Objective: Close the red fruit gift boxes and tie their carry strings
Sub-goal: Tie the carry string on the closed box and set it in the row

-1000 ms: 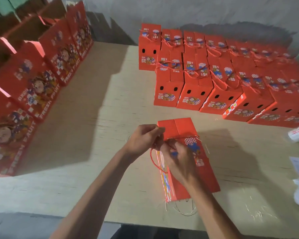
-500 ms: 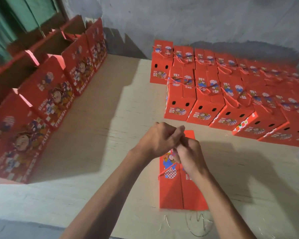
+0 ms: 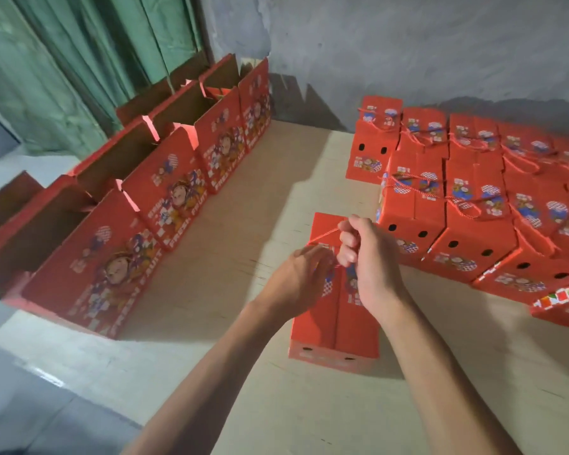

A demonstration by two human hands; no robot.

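A closed red fruit gift box (image 3: 335,323) stands upright on the pale wooden table in front of me, its two top flaps meeting in a seam. Both hands work over its top. My right hand (image 3: 372,261) is curled and pinches the red carry string (image 3: 326,234), which runs taut from its fingers to the box's far left edge. My left hand (image 3: 299,280) is curled just left of it and pinches the string's other part close to the box top. The knot itself is hidden between the hands.
Several closed, tied red boxes (image 3: 473,205) fill the right and back of the table (image 3: 243,224). A row of open boxes (image 3: 165,198) with raised flaps lines the left edge. A green curtain (image 3: 63,60) and a grey wall stand behind.
The box has been turned so its short end faces me. My hands, pressed together before, have drawn apart, and the right hand has pulled the string up and taut.
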